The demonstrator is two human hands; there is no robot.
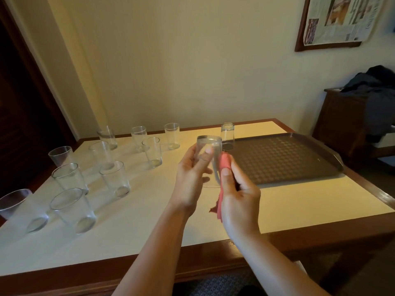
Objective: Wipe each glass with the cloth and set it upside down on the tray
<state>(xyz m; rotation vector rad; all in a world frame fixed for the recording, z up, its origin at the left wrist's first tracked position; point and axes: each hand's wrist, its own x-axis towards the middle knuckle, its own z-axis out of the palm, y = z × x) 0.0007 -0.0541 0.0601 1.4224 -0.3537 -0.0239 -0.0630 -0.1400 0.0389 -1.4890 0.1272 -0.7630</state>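
Observation:
My left hand (191, 176) grips a clear glass (208, 151) held above the table's middle, fingers curled round its side. My right hand (239, 193) holds a pink cloth (225, 165) pressed against the right side of that glass; the cloth's tail hangs below my palm. A brown textured tray (299, 159) lies on the right part of the table. One glass (227, 135) stands upside down at the tray's far left corner. Several upright glasses (115, 178) stand on the left part of the table.
The white table top (149, 221) has a wooden border. A dark wooden cabinet (342, 124) with dark clothing on it stands right of the table. A framed newspaper (337, 20) hangs on the wall. A dark doorway is at the left.

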